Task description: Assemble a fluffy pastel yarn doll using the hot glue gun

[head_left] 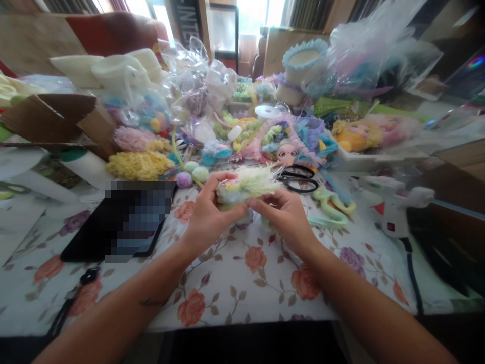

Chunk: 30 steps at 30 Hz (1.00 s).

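A fluffy pale yellow-green and white bundle [250, 186] is held just above the flowered tablecloth, near the middle of the view. My left hand [212, 207] wraps round its left side, with the thumb along the lower edge. On the right, my right hand [286, 215] pinches its lower right edge, thumb and fingers close together. Loose pale fringe sticks out from the bundle's upper right. Black-handled scissors [303, 185] lie just beyond my right hand. Pompoms [184, 179] rest beyond my left hand.
A dark tablet [121, 220] lies at the left, a strap [68, 303] below it. The white glue gun [392, 207] stands at the right, its cable running toward the front edge. A cardboard box [56, 119], yarn [140, 164], plastic bags and craft pieces crowd the back.
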Each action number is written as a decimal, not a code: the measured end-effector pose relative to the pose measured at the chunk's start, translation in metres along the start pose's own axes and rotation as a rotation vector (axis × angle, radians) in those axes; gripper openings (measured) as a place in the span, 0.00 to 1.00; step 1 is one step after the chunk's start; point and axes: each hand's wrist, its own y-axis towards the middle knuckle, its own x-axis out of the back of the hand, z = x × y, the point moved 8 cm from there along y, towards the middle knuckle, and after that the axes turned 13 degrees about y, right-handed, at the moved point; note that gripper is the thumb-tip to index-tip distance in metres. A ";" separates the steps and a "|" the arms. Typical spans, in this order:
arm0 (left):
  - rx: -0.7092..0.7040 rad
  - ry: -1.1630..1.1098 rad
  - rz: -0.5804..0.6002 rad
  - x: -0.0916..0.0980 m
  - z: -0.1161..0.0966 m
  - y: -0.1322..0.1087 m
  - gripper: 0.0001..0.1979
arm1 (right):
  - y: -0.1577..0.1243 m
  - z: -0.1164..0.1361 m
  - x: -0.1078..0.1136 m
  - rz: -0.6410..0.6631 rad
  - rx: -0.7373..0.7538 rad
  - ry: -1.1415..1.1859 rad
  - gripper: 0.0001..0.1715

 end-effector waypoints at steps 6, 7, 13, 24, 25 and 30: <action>0.030 -0.070 0.035 -0.003 0.002 0.001 0.27 | 0.000 0.000 -0.002 0.028 -0.012 0.067 0.15; 0.030 -0.080 0.038 -0.003 0.002 0.001 0.27 | -0.001 0.001 -0.002 0.030 -0.008 0.071 0.14; 0.022 -0.145 0.045 -0.004 0.001 0.001 0.27 | -0.001 0.002 -0.002 0.024 0.002 0.065 0.14; 0.050 -0.139 0.027 -0.003 0.002 0.002 0.26 | 0.000 -0.001 -0.003 0.040 0.012 0.039 0.12; 0.048 -0.128 0.026 -0.002 0.002 0.002 0.26 | 0.000 -0.001 -0.003 0.042 0.013 0.040 0.12; 0.041 -0.086 0.019 -0.001 0.002 0.000 0.25 | -0.001 -0.001 -0.004 0.041 -0.002 0.049 0.12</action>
